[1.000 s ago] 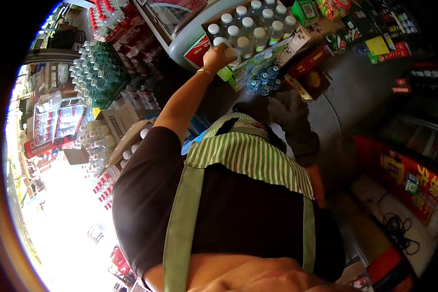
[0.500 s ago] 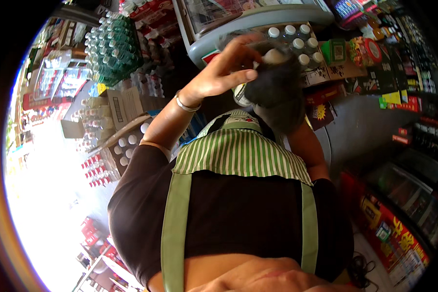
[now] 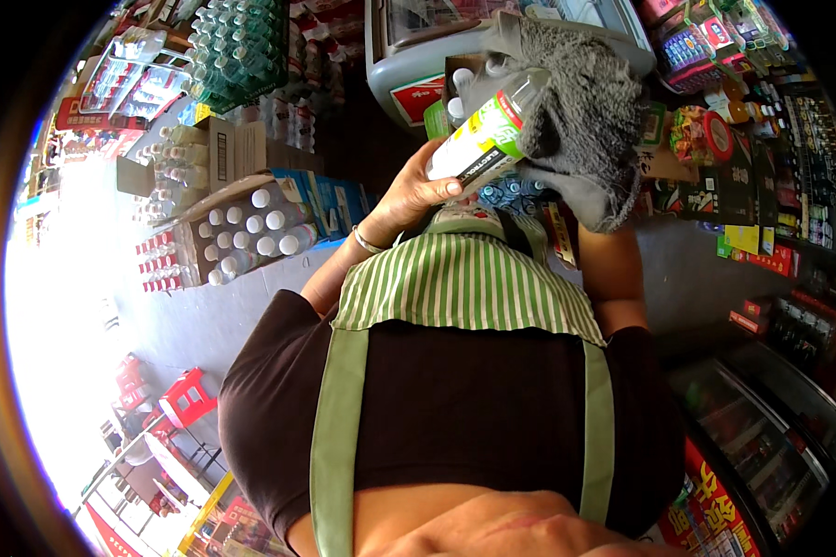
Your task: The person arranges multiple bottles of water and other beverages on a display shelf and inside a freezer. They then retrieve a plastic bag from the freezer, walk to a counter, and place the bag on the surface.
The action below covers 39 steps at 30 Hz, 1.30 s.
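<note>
My left hand (image 3: 412,192) is closed round the lower part of a clear plastic drink bottle (image 3: 478,139) with a yellow, green and black label. The bottle lies tilted, its top end up and to the right. A fluffy grey cloth (image 3: 590,102) hangs over my right hand and touches the bottle's upper part. Beneath the cloth my right forearm (image 3: 613,269) comes up, while the fingers are hidden in the folds. Whether the bottle has a cap cannot be seen behind the cloth.
Ahead stands a grey chest freezer (image 3: 506,35) with a glass top. To the left are an open carton of white-capped bottles (image 3: 260,223) and a pack of green bottles (image 3: 237,56). A candy jar with a red lid (image 3: 715,135) and packed shelves (image 3: 817,158) are on the right.
My left hand was open beside the bottle and is now closed round its lower part. The bottle and the grey cloth have come into plainer view, with the cloth farther right.
</note>
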### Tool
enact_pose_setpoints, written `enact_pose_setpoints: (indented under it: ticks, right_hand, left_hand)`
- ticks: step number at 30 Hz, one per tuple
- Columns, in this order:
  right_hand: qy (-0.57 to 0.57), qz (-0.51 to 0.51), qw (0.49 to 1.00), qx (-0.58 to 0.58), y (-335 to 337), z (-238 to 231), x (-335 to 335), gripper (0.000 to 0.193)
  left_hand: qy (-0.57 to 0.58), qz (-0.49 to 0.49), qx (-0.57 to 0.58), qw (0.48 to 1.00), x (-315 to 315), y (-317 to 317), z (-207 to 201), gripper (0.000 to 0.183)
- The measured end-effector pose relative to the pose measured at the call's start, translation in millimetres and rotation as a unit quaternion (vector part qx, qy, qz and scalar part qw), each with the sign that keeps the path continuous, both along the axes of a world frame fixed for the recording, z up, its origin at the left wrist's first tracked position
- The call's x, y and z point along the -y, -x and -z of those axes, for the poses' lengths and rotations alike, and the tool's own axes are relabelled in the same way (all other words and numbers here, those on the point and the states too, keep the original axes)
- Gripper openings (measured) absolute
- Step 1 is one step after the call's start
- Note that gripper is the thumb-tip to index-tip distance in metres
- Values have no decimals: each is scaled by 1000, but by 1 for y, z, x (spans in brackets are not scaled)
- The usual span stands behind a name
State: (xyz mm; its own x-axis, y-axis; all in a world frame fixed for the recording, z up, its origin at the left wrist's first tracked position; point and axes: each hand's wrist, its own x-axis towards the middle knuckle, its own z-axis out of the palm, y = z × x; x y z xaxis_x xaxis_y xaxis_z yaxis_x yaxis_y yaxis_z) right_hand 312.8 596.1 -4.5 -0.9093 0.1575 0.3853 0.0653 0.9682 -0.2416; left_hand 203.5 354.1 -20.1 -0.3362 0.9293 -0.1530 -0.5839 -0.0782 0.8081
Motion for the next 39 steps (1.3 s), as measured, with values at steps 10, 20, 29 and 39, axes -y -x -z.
enact_pose_setpoints:
  ticks: [10, 20, 29, 39]
  right_hand:
    - [13, -1, 999, -32, -26, 3, 34, 38]
    - [37, 1, 999, 20, -49, 10, -8, 40]
    - [39, 33, 999, -3, -59, 14, 19, 41]
    - [74, 75, 994, 34, -92, 21, 13, 43]
  left_hand:
    - [-140, -31, -132, 981, -38, -24, -41, 121]
    - [-95, -114, -490, 859, -36, 35, -159, 68]
    - [24, -171, -507, 845, -37, 9, -124, 34]
    - [195, -198, -676, 682, -27, 45, -60, 32]
